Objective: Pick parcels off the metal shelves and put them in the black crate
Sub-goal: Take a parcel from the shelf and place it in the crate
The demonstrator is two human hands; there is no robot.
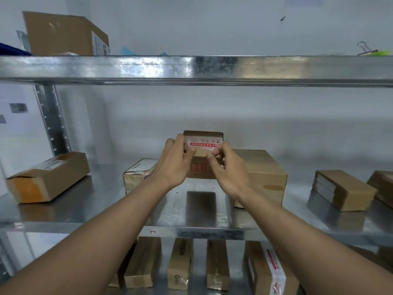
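A small cardboard parcel (203, 139) with red and white tape stands in the middle of the metal shelf (200, 209), raised slightly above its dark reflection. My left hand (174, 163) grips its left side, thumb on the front face. My right hand (228, 169) holds its right side, fingers curled on the front top edge. The black crate is out of sight.
More parcels lie on this shelf: a long one (49, 176) at left, one (138, 172) behind my left wrist, a large one (263, 173) behind my right hand, two at right (344, 188). Several parcels (180, 265) sit on the shelf below. A big box (66, 35) rests on top.
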